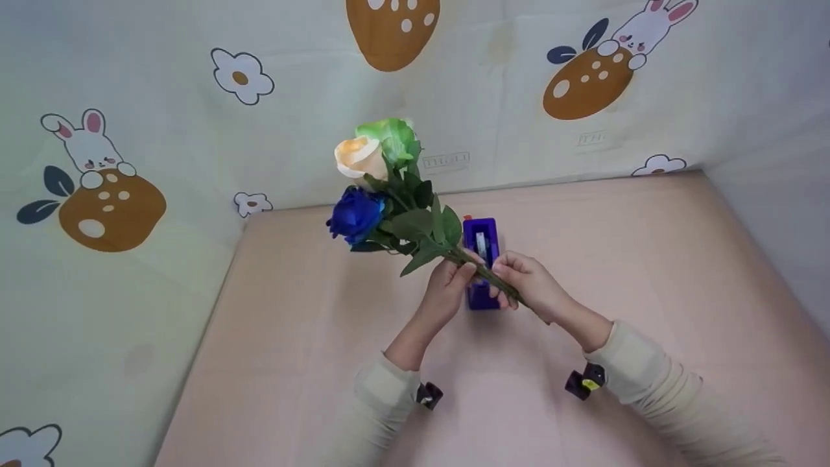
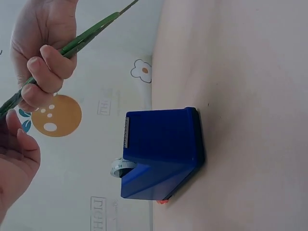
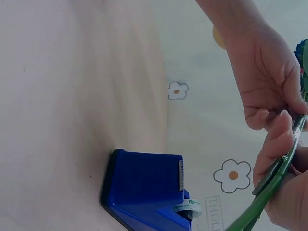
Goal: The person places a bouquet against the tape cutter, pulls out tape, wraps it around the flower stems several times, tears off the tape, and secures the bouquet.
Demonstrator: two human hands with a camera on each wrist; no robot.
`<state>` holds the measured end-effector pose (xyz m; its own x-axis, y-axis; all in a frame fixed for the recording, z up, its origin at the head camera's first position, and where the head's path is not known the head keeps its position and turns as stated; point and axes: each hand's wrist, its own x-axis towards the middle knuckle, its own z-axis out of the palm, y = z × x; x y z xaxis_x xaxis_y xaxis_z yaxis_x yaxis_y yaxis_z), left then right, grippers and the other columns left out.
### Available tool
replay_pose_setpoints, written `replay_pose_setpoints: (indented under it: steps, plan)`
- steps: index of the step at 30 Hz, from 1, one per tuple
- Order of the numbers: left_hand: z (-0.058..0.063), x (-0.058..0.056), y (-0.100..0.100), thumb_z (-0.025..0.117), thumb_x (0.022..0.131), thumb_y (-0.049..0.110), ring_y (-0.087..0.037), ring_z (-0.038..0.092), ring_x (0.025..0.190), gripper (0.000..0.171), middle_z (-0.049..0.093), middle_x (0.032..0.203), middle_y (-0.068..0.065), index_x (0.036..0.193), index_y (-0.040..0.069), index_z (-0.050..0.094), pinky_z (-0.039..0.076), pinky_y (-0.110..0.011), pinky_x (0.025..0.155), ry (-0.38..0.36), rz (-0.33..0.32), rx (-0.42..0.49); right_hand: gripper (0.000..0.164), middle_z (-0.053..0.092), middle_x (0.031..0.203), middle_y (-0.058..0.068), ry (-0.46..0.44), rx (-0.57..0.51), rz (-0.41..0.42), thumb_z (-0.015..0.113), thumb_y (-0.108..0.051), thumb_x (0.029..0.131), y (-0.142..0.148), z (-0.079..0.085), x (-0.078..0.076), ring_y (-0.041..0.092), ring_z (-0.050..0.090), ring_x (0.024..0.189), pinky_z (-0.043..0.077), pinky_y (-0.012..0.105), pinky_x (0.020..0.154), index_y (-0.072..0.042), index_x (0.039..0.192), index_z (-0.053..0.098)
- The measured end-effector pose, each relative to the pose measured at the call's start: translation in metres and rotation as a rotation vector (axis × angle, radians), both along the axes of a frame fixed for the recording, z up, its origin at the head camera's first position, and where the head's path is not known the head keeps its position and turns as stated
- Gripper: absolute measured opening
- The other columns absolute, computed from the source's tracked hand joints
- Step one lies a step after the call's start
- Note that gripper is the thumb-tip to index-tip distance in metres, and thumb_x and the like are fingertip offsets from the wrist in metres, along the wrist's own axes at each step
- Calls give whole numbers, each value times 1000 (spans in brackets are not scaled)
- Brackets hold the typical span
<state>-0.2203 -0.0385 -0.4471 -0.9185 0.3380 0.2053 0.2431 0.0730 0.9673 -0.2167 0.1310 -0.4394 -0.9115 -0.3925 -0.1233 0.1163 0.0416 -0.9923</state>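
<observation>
A bunch of artificial roses is held up above the table, with a blue rose [image 1: 355, 215], a cream rose [image 1: 358, 157] and a green flower [image 1: 392, 135] at the upper left. My left hand [image 1: 446, 288] grips the bundled stems [image 1: 489, 277] just under the leaves [image 1: 425, 227]. Lower down, near the stem ends, my right hand [image 1: 528, 279] pinches the same stems, its fingers curled around them in the left wrist view. Below both hands a blue tape dispenser [image 2: 161, 139] stands on the table, carrying a tape roll [image 3: 188, 208]; the hands and stems partly hide it from above.
The table [image 1: 279, 363] has a pale pink cover. Behind it and at the left hangs a light cloth [image 1: 175, 162] printed with rabbits and flowers. A small orange-red piece [image 2: 162, 201] shows at one end of the dispenser. Dark wrist cameras [image 1: 585, 381] hang by the sleeves.
</observation>
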Motion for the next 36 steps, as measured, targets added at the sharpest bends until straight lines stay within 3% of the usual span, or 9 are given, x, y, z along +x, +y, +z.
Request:
replay_pose_setpoints:
  steps: [11, 15, 22, 29, 36]
  plan:
    - [-8, -9, -14, 36, 84, 51, -10, 47, 80, 60, 54, 90, -18, 96, -5, 53, 42, -26, 72, 202, -197, -69, 15, 58, 63, -2, -259, -247, 269, 39, -11, 98, 5, -8, -4, 4, 50, 48, 40, 16, 46, -9, 85, 46]
    - [-9, -10, -18, 36, 83, 57, -13, 49, 86, 66, 56, 97, -22, 94, -5, 54, 43, -26, 78, 216, -262, -90, 14, 60, 64, -2, -336, -290, 293, 40, -11, 97, 4, -14, -1, 5, 51, 49, 41, 17, 49, -10, 87, 49]
    - [-10, -11, -22, 36, 83, 56, -22, 53, 90, 65, 57, 97, -23, 93, -6, 55, 43, -29, 84, 231, -303, -131, 22, 62, 68, -1, -386, -379, 392, 38, -10, 98, 7, -20, -1, 5, 54, 52, 44, 19, 53, -9, 109, 57]
    - [-10, -10, -23, 36, 82, 57, -23, 53, 91, 67, 57, 97, -24, 94, -6, 55, 43, -29, 84, 220, -330, -145, 23, 61, 67, -3, -417, -408, 489, 34, -7, 97, 7, -24, -3, 4, 51, 53, 40, 18, 52, -10, 107, 55]
    - [-11, -11, -22, 39, 83, 51, -17, 53, 88, 61, 57, 94, -25, 93, -7, 55, 45, -31, 83, 242, -405, -117, 26, 50, 60, -7, -442, -454, 652, 31, -8, 96, 7, -33, -5, 7, 34, 52, 28, 18, 51, -15, 103, 55]
